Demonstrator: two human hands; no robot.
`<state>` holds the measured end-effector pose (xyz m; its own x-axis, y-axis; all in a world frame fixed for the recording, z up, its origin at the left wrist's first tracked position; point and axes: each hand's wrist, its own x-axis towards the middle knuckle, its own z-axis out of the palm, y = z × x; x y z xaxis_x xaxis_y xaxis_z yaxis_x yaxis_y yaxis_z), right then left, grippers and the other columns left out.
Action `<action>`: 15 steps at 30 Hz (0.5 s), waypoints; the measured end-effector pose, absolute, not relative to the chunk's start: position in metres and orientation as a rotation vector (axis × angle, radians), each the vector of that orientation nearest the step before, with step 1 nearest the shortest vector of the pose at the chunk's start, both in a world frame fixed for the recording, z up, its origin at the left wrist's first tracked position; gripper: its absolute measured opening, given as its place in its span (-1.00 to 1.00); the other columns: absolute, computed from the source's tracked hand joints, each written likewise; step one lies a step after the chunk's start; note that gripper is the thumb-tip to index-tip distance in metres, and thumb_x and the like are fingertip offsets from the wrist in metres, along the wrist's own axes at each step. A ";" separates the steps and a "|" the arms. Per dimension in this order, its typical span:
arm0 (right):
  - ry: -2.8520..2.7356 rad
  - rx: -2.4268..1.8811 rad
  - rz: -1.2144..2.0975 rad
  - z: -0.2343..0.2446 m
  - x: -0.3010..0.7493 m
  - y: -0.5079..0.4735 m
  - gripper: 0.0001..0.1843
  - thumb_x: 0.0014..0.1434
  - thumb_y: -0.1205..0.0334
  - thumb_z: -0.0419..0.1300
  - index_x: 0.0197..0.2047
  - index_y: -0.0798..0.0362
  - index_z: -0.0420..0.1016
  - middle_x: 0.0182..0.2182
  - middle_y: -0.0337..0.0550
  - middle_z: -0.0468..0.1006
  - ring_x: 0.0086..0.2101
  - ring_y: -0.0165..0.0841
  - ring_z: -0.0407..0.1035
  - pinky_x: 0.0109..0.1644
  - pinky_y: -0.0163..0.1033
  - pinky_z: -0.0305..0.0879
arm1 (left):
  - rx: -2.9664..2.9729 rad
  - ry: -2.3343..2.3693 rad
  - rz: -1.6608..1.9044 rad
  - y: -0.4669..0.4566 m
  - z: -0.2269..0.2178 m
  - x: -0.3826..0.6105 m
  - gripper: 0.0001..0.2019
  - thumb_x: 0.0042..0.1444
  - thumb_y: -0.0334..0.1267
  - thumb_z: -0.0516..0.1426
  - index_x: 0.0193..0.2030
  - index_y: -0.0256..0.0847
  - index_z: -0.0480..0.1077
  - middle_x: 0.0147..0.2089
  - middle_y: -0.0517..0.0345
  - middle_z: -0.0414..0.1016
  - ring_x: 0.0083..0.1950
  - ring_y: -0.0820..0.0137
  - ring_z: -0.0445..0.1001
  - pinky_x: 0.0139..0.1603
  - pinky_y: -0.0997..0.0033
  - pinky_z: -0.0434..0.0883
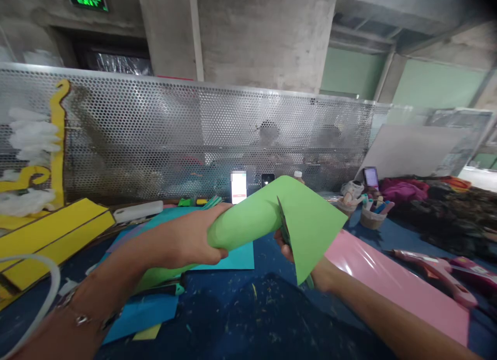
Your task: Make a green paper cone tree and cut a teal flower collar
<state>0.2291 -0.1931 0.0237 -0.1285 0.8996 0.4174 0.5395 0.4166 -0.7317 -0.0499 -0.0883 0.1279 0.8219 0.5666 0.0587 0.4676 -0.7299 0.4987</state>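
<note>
- Head view: you're clenching your left hand [182, 236] around the rolled end of a sheet of green card [306, 230], with your fingers wrapping firmly over the curve.
- Your right hand [284, 245] is working behind that sheet, mostly hidden, so I can't tell how it's gripping.
- What looks like a pair of scissors [283, 221] is showing along the card's fold right beside your right hand, with a green end peeking out below.
- The green card is hanging between your hands, above a teal card sheet [236, 256] lying on a dark blue work surface [248, 298].
- Off to your right, a pink sheet [388, 282] is lying beside a pink glue gun [435, 272], and a pot of pens [373, 218] is standing further back.
- Over on your left, a yellow board [50, 241] is resting on the surface.
- Straight ahead, a phone [238, 186] is standing upright before a perforated metal screen [194, 122], with a blurry person [268, 135] showing through it.
</note>
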 end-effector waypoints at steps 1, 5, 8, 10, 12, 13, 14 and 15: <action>-1.814 -1.251 0.510 0.023 0.229 -0.193 -0.54 0.37 -0.25 0.06 -0.07 -0.03 0.48 -0.04 0.02 0.57 0.02 -0.06 0.42 0.22 0.11 0.33 | 2.523 0.761 0.279 -0.089 0.128 -0.050 -0.29 -0.01 -0.13 0.29 0.32 -0.06 0.25 -0.15 0.17 0.58 -0.29 0.26 0.52 -0.38 0.36 0.36; -1.798 -1.212 0.497 0.023 0.230 -0.190 -0.55 0.37 -0.26 0.08 -0.17 -0.04 0.47 -0.21 -0.06 0.55 -0.19 -0.18 0.41 0.01 0.00 0.42 | 2.499 0.762 0.270 -0.087 0.128 -0.052 -0.35 -0.02 -0.15 0.30 0.25 -0.08 0.30 -0.13 0.14 0.59 -0.24 0.22 0.55 -0.34 0.34 0.39; -1.756 -1.184 0.531 0.023 0.232 -0.187 -0.59 0.35 -0.20 0.14 -0.28 -0.02 0.45 -0.35 -0.14 0.50 -0.33 -0.27 0.34 -0.17 -0.10 0.40 | 2.464 0.757 0.239 -0.085 0.128 -0.053 -0.43 0.00 -0.12 0.30 0.18 -0.09 0.35 -0.14 0.13 0.59 -0.23 0.20 0.55 -0.33 0.33 0.40; -1.707 -1.194 0.560 0.022 0.233 -0.186 -0.61 0.33 -0.16 0.20 -0.31 0.00 0.44 -0.39 -0.16 0.48 -0.36 -0.30 0.32 -0.23 -0.13 0.37 | 2.459 0.758 0.234 -0.083 0.129 -0.054 -0.43 0.01 -0.10 0.30 0.18 -0.10 0.35 -0.13 0.11 0.58 -0.22 0.20 0.55 -0.33 0.33 0.39; -1.654 -1.208 0.566 0.020 0.233 -0.185 -0.60 0.30 -0.14 0.24 -0.37 0.01 0.41 -0.44 -0.19 0.44 -0.40 -0.33 0.29 -0.29 -0.16 0.33 | 2.476 0.775 0.244 -0.081 0.130 -0.055 -0.36 0.01 -0.08 0.31 0.25 -0.12 0.32 -0.09 0.07 0.59 -0.21 0.17 0.55 -0.32 0.32 0.40; -1.642 -1.212 0.561 0.020 0.233 -0.185 -0.59 0.30 -0.13 0.25 -0.40 0.01 0.39 -0.46 -0.21 0.42 -0.42 -0.34 0.27 -0.32 -0.17 0.31 | 2.485 0.782 0.247 -0.080 0.131 -0.055 -0.30 0.00 -0.07 0.32 0.29 -0.13 0.30 -0.06 0.05 0.59 -0.18 0.15 0.56 -0.30 0.30 0.41; -1.640 -1.209 0.543 0.019 0.232 -0.185 -0.57 0.30 -0.12 0.25 -0.43 0.01 0.35 -0.50 -0.23 0.39 -0.45 -0.36 0.25 -0.37 -0.20 0.29 | 2.495 0.787 0.247 -0.080 0.132 -0.056 -0.25 0.00 -0.05 0.32 0.34 -0.14 0.27 -0.01 0.01 0.59 -0.14 0.11 0.57 -0.27 0.29 0.43; -1.644 -1.202 0.521 0.018 0.232 -0.184 -0.56 0.31 -0.12 0.24 -0.44 0.00 0.32 -0.53 -0.26 0.36 -0.48 -0.37 0.22 -0.41 -0.22 0.25 | 2.505 0.792 0.246 -0.080 0.133 -0.056 -0.19 -0.01 -0.03 0.33 0.39 -0.14 0.23 0.03 -0.01 0.59 -0.08 0.07 0.57 -0.22 0.27 0.45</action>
<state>0.2318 -0.1842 0.0184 -0.0144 0.8877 0.4603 0.4602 0.4146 -0.7851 -0.0561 -0.0799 0.1329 0.8145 0.5797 0.0215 0.4898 -0.7071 0.5100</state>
